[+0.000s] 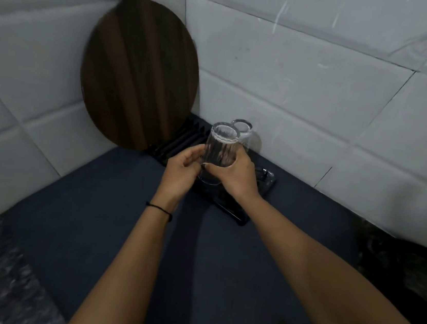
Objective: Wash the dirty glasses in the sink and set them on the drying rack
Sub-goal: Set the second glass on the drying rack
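In the upper left of the frame a round wooden cutting board [140, 72] is leaning against the tiled wall, its lower edge sitting on the far slats of the black drying rack [182, 142]. The rack is lying on a dark blue mat [109, 216] that is covering the counter through the middle of the frame.

Just left of centre, the left hand [182, 168], with a thin black band [159, 209] round its wrist, is curling its fingers against the left side of the ribbed glass [220, 149]. The glass is standing just above centre, over the rack. It appears to be upside down, thick base up and mouth at or just above the slats; I cannot tell whether it is touching them. The right hand [234, 178] is wrapping it from the right, thumb crossing the front, so both hands are grasping the one glass.

Right behind it, a second glass [245, 133] is standing base up on the rack, near the wall corner.

This looks like the setting-down step. To do it well, the person should be lowering the glass straight down, keeping its rim level so it is seating flat on the slats, and leaving a small gap from the second glass so the two are not knocking. One hand should be letting go only once the glass is resting steady.
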